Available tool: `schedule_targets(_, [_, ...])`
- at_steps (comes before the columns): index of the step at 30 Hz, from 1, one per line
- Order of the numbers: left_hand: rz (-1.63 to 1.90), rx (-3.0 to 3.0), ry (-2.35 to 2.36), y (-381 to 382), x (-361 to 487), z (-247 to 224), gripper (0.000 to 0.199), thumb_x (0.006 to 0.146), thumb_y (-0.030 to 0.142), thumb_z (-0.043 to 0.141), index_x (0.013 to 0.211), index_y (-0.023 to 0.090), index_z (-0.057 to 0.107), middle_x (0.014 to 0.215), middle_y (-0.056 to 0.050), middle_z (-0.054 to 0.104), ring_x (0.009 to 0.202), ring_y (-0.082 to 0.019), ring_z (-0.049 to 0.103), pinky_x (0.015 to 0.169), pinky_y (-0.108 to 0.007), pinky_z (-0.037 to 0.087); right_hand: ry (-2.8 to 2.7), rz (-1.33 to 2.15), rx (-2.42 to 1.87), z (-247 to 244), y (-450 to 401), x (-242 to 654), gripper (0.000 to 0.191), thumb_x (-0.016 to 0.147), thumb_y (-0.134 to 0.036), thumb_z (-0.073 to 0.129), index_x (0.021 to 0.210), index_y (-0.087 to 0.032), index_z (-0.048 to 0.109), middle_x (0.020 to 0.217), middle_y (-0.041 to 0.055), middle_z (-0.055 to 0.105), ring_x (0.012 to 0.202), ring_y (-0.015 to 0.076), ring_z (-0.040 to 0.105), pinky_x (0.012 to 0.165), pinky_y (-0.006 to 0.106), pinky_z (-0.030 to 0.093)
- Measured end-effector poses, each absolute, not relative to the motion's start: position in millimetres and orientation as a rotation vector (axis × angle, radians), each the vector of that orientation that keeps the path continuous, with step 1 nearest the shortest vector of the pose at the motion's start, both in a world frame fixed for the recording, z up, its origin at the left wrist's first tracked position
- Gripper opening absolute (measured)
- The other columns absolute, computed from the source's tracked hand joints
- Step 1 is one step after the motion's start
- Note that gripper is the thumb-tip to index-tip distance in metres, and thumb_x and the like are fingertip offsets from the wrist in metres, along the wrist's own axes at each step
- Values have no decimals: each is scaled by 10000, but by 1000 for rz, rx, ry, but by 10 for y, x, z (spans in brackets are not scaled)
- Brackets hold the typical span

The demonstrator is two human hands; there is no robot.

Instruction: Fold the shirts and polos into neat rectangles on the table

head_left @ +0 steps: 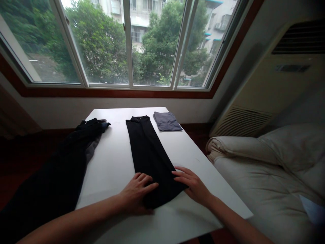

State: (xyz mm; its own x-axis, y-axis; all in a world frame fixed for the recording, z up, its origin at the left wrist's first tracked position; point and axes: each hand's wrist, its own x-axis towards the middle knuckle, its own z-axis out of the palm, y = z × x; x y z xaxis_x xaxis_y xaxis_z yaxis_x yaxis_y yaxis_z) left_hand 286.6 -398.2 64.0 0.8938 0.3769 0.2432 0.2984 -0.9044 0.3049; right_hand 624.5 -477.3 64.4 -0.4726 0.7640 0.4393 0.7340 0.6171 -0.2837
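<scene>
A black garment (149, 145), narrow and folded lengthwise, looks like a shirt or a dress with its collar or waistband at the far end; I cannot tell which. It lies flat on the white table (114, 162), its near end towards me. My left hand (139, 191) rests on the near left edge of the cloth, fingers spread and thumb low. On the near right edge lies my right hand (189, 183), its fingers stretched out over the cloth. Neither hand grips it visibly.
A folded grey garment (167, 121) lies at the table's far right. Dark clothes (73, 152) are heaped along the left edge and hang over it. A beige sofa (254, 176) and a tall air conditioner (269, 74) stand on the right. Windows (106, 44) are behind the table.
</scene>
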Motion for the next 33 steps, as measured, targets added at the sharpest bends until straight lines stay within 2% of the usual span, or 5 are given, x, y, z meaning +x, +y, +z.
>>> schedule_targets(4, [404,2872,481,-4009,2874,561,541,848,334,735,1371,282,609,1274,-91,649,1102,-283,598,978,-434,465,-2409,-47,-1153,742,-4839,6195,521,765,75,477,1145,-204,701,1342,77,711,1382,262,566,1145,494,506])
schedule_targets(7, [391,2927,309,-3975,2782,512,539,861,222,707,1386,280,597,1317,-76,651,1166,-271,598,1038,-415,449,-2453,-152,-1108,740,-4920,6157,502,787,82,463,1132,-194,703,1329,81,719,1371,254,582,1130,468,523])
schedule_targets(18, [357,2967,176,-3926,2523,715,408,964,151,606,1347,288,645,1294,-60,687,1144,-236,649,1010,-371,488,-2457,-5,-1126,669,-5130,6073,594,679,45,470,1172,-196,696,1298,85,732,1226,235,677,1108,448,522])
schedule_targets(24, [243,2860,219,-4177,2373,1033,379,909,147,667,1250,309,700,1158,-25,735,1015,-214,686,940,-355,500,-2391,206,-1084,867,-5351,5949,468,803,-14,509,1194,-202,685,1230,99,745,1131,244,693,1002,418,555])
schedule_targets(33, [165,2535,187,-4340,2142,1811,407,977,162,577,1321,346,694,1228,-11,751,1112,-215,704,1005,-358,510,-2209,648,-1016,1364,-5585,5789,220,978,-193,566,1144,-227,707,1109,104,752,1114,249,687,959,383,559])
